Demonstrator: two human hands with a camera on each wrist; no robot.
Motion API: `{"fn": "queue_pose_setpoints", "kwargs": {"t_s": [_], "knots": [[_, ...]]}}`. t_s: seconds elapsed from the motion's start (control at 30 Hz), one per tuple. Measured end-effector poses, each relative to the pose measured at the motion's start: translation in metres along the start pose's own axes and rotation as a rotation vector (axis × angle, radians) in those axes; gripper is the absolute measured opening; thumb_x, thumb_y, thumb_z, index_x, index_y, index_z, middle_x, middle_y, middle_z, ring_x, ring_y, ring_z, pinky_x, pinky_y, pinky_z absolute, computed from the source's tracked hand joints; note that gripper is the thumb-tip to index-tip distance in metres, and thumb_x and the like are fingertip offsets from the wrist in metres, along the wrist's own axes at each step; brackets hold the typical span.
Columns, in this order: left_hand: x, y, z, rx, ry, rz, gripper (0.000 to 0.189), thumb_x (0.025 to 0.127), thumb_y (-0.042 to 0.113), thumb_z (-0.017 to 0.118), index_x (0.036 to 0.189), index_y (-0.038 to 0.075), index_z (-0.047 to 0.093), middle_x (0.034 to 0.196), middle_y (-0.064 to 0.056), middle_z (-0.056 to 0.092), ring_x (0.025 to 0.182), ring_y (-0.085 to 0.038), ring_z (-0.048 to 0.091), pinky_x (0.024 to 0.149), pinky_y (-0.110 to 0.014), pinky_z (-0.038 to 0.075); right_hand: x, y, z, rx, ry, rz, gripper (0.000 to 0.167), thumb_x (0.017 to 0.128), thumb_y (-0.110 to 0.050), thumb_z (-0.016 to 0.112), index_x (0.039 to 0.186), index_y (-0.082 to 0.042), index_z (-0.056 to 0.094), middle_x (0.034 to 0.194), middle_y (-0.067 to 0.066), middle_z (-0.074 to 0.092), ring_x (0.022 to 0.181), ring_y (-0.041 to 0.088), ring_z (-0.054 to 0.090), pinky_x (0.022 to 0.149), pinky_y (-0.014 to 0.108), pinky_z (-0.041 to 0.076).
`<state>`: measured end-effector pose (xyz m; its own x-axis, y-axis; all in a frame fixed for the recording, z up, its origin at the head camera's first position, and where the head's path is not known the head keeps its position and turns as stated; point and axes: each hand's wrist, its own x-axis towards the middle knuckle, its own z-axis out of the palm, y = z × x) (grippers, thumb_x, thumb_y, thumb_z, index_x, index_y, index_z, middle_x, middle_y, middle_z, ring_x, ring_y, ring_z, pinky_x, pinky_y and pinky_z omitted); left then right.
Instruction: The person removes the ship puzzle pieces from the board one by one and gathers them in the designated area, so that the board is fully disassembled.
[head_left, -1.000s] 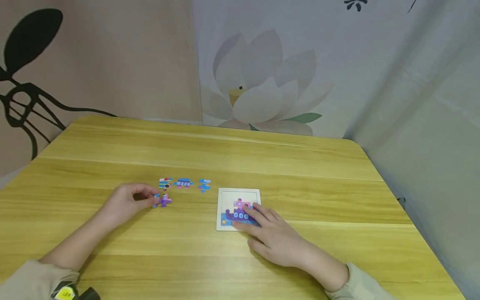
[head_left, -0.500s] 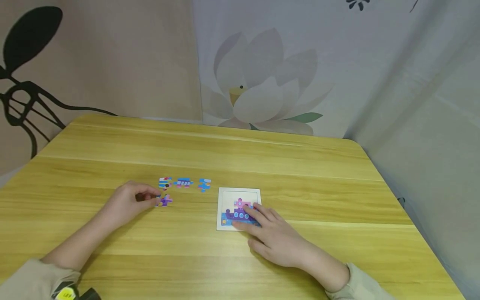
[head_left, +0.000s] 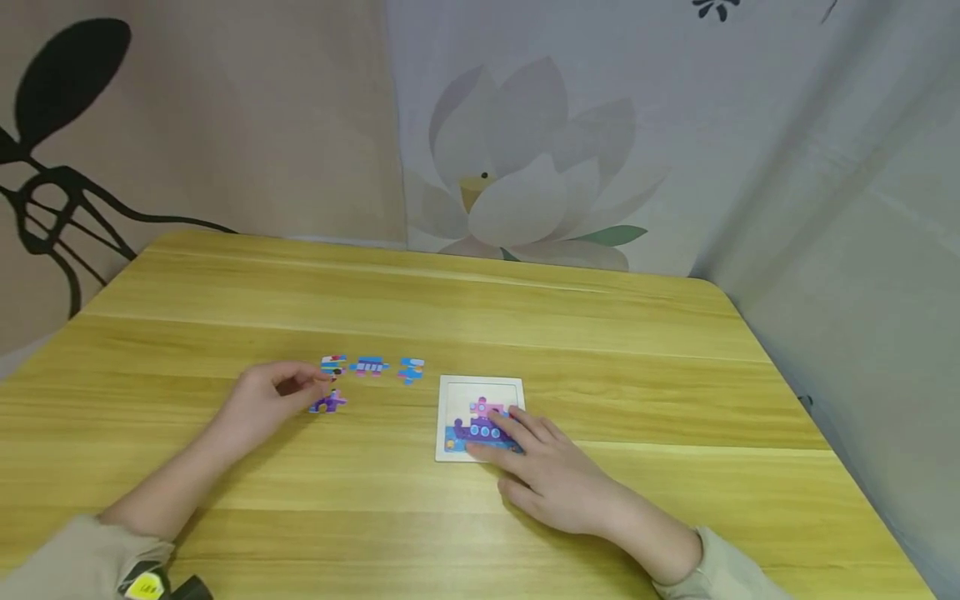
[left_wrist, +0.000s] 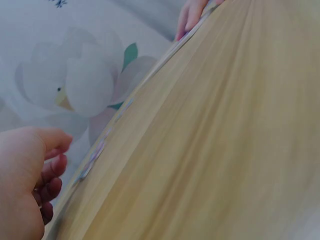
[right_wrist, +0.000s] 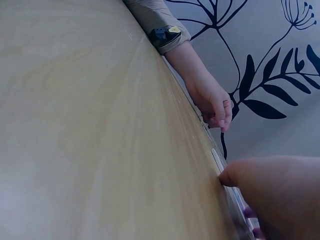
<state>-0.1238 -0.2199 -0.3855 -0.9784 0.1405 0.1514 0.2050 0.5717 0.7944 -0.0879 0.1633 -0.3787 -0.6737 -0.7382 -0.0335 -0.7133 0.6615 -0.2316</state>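
Note:
In the head view, my left hand (head_left: 273,402) hovers just over a purple jigsaw piece (head_left: 328,402) on the table, its fingers loosely curled. In the left wrist view the same hand (left_wrist: 25,180) holds nothing that shows, and the row of pieces (left_wrist: 92,160) lies apart from it. My right hand (head_left: 558,475) rests with spread fingers on a white-framed jigsaw puzzle (head_left: 442,417). A purple and pink boat picture (head_left: 480,429) fills its lower part; the fingers hide its right side.
Behind the purple piece lie a striped jigsaw piece (head_left: 332,364), a blue-purple piece (head_left: 369,366) and a blue piece (head_left: 411,370). The wooden table (head_left: 480,308) ends at a curtain printed with a lotus (head_left: 525,183).
My left hand has shifted slightly right and away from the purple piece's left side, so more of that piece shows. My right hand stays on the puzzle.

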Motion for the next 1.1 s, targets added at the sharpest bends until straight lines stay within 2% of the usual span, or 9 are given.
{"fn": "queue_pose_setpoints", "kwargs": {"t_s": [0.17, 0.4, 0.57, 0.83, 1.1], "knots": [[0.002, 0.009, 0.017, -0.107, -0.036, 0.061, 0.015, 0.09, 0.015, 0.069, 0.1, 0.004, 0.072, 0.082, -0.005, 0.063, 0.07, -0.017, 0.053, 0.056, -0.025, 0.046, -0.001, 0.0, -0.001, 0.032, -0.018, 0.03, 0.047, 0.102, -0.032, 0.041, 0.148, -0.039, 0.033, 0.158, 0.009, 0.012, 0.144, 0.03, 0.009, 0.111, 0.052, 0.013], [0.007, 0.021, 0.037, -0.132, -0.08, 0.07, 0.014, 0.088, 0.015, 0.07, 0.098, 0.005, 0.073, 0.085, -0.003, 0.063, 0.072, -0.017, 0.054, 0.059, -0.026, 0.047, -0.003, -0.002, -0.003, 0.065, -0.058, 0.076, 0.047, 0.102, -0.035, 0.038, 0.148, -0.043, 0.029, 0.159, 0.011, 0.003, 0.144, 0.024, 0.001, 0.112, 0.049, 0.008], [0.011, 0.027, 0.048, -0.149, -0.097, 0.094, 0.01, 0.087, 0.012, 0.072, 0.096, 0.007, 0.073, 0.086, -0.001, 0.063, 0.076, -0.019, 0.056, 0.063, -0.027, 0.049, -0.003, -0.002, -0.003, 0.065, -0.063, 0.079, 0.046, 0.103, -0.035, 0.038, 0.148, -0.042, 0.03, 0.159, 0.011, 0.002, 0.144, 0.024, 0.0, 0.112, 0.049, 0.008], [0.021, 0.035, 0.066, -0.12, -0.101, 0.173, 0.007, 0.085, 0.011, 0.073, 0.092, 0.01, 0.074, 0.081, 0.005, 0.062, 0.079, -0.017, 0.055, 0.07, -0.028, 0.048, -0.001, -0.003, -0.003, 0.075, -0.076, 0.091, 0.047, 0.102, -0.035, 0.038, 0.148, -0.044, 0.028, 0.159, 0.01, 0.001, 0.144, 0.026, -0.003, 0.112, 0.051, 0.007], [0.031, 0.045, 0.08, -0.098, -0.118, 0.166, 0.008, 0.086, 0.014, 0.072, 0.094, 0.013, 0.074, 0.086, 0.005, 0.062, 0.082, -0.015, 0.056, 0.073, -0.032, 0.049, 0.0, -0.003, -0.003, 0.064, -0.069, 0.076, 0.047, 0.102, -0.034, 0.038, 0.148, -0.041, 0.03, 0.158, 0.013, 0.003, 0.144, 0.029, -0.001, 0.112, 0.052, 0.007]]}}
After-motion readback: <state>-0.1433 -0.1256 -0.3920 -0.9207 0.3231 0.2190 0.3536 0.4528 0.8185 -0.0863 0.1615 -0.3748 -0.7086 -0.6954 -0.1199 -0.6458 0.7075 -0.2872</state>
